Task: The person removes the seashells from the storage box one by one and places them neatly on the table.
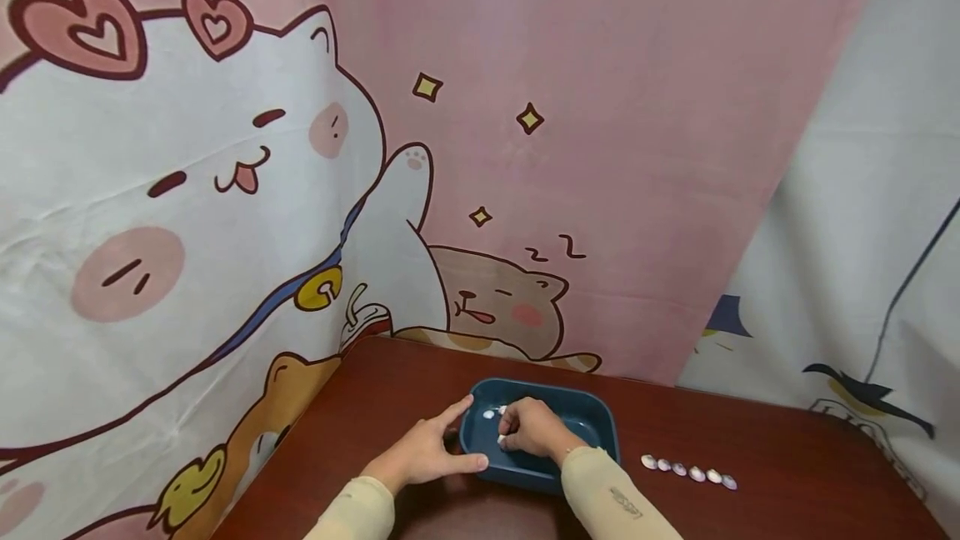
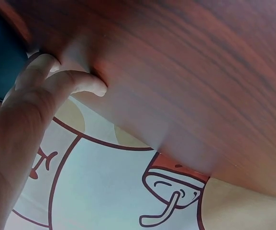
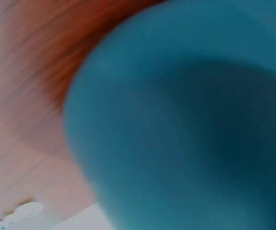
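In the head view a dark blue rectangular basin [image 1: 540,477] stands on the table. My right hand [image 1: 534,427] reaches into it with fingers bent, pinching a small white seashell [image 1: 501,439] at the fingertips. Another white shell [image 1: 489,414] lies inside, near the left end, with one more partly hidden behind the hand. My left hand [image 1: 429,450] spreads at the basin's left end, thumb by the front rim and index finger by the far rim. The left wrist view shows its other fingers [image 2: 82,82] beside the basin, tips against the tabletop.
To the right of the basin, several shells [image 1: 696,473] form a slanting row on the reddish-brown wooden table [image 1: 795,473]. A pink and white cartoon curtain [image 1: 637,148] hangs behind and to the left, meeting the table's edges. The right wrist view is blurred, filled mostly by the basin [image 3: 128,143].
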Motion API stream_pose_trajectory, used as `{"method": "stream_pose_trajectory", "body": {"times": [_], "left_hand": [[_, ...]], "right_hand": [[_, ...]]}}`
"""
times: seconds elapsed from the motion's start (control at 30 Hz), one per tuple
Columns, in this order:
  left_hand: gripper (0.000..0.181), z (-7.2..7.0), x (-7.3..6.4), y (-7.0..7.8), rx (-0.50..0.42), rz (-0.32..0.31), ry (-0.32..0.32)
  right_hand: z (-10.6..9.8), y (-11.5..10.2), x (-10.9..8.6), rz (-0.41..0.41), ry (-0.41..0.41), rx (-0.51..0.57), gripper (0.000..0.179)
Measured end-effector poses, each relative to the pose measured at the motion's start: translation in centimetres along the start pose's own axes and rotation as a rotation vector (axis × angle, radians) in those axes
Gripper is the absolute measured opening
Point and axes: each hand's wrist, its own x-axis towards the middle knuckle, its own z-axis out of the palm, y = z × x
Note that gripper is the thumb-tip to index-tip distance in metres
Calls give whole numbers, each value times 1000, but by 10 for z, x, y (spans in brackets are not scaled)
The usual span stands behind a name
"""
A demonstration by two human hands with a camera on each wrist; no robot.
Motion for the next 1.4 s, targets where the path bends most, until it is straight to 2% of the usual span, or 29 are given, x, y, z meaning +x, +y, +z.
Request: {"method": "stream_pose_trajectory", "body": {"times": [0.1,0.23,0.6,0.93,1.4], "left_hand": [[107,-1,0,-2,2,-1,4],[106,-1,0,-4,6,2,7],[105,-1,0,-5,-7,0,8],[104,-1,-1,-3,-11,16,2],[103,0,-2,0,-8,26,5]], "right_hand": [[-2,4,-2,-40,-19,22,13],[-2,8,-3,-51,-44,43,13],[0,4,-3,-101,-72,53,23],[9,-4,-3,-121,-64,30,27],[16,-4,-4,-149,-3,24,23]]}}
